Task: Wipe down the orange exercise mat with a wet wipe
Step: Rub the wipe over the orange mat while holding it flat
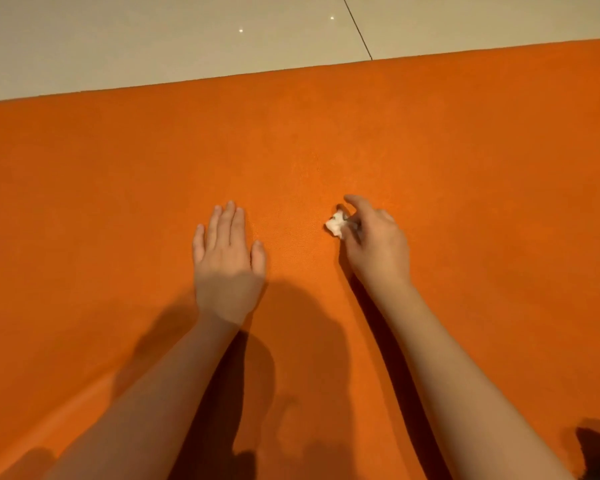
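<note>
**Q:** how's the mat wipe-down going?

**Me:** I'm leaning over the orange exercise mat [465, 150], working roughly mid-mat, well back from its far edge. My left hand [227, 258] is lying flat on it, fingers straight, holding nothing. Off to its right the wet wipe [335, 225] is touching the mat, scrunched into a tiny wad. My right hand [374, 244] is pinching it between thumb and fingertips. The hands are apart, with bare mat between them.

**Q:** anything worrying you?

**Me:** Mostly that wad. It's balled up so small that I'm probably only cleaning a thin stripe per pass, so I could be missing patches. It might also be shredding on the grainy surface. Can't tell how wet it is. The mat is looking matte and textured, and my arms are throwing shadows over the near part. Beyond the far edge, glossy beige floor tile [153, 39] is showing, with a dark grout line [357, 29].
</note>
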The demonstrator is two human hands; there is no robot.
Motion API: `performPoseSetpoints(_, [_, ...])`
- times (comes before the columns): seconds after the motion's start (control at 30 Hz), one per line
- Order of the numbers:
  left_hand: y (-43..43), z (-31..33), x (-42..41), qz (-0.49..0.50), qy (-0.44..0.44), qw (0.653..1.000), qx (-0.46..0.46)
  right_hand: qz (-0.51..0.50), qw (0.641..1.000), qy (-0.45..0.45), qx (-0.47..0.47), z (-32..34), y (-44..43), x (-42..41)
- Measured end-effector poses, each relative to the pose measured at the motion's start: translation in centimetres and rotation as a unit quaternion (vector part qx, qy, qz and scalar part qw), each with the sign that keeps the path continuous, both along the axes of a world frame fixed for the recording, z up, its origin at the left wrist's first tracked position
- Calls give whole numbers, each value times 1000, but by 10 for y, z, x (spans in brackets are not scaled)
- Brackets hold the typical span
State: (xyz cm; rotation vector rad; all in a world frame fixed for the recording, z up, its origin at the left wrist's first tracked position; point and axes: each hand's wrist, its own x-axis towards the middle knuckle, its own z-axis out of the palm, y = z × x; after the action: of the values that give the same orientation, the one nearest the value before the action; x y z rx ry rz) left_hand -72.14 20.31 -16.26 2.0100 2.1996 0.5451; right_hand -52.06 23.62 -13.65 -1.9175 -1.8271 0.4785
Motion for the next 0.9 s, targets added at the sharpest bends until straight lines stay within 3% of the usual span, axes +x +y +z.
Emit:
performPoseSetpoints(0.1, [-3,0,1,-3,2,1000,-4,-49,998,41,11,2,-16,-21])
performPoseSetpoints(0.23, [-1,3,0,-9,0,1000,-16,66,996,53,10,4,-40,-33])
performPoseSetpoints(0.4, [1,6,1,-3,4,998,-55,-60,998,3,1,11,-28,-10])
performPoseSetpoints(0.5, [0,8,2,-4,10,997,-74,21,998,-37,39,18,-58,-35])
performPoseSetpoints(0.6, [1,11,1,-14,16,995,-96,119,991,-57,5,22,-78,-34])
performPoseSetpoints(0.77, [-19,15,4,-24,2,992,-125,-28,998,-53,-29,20,-57,-8])
performPoseSetpoints(0.9, [-44,19,4,-32,-14,992,-123,32,999,-21,-17,29,-85,-36])
